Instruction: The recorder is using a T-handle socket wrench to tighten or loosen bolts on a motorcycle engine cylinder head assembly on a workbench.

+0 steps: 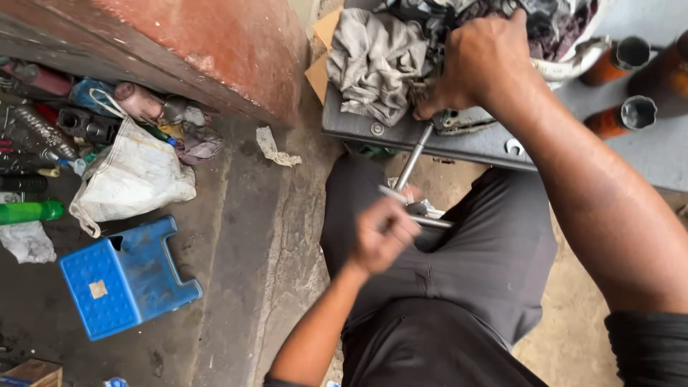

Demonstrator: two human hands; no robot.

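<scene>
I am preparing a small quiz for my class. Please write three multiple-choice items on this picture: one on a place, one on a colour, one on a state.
1. Where does the right hand rest?
A. on a metal part at the grey bench edge
B. on the stool
C. on the white bag

2. What colour is the plastic stool?
A. red
B. blue
C. yellow

3. How is the left hand?
A. open and flat
B. out of sight
C. closed around the T-handle wrench

Answers: 1 A, it presses the metal part on the bench; 2 B, the stool is plainly blue; 3 C, its fingers wrap the crossbar.
</scene>
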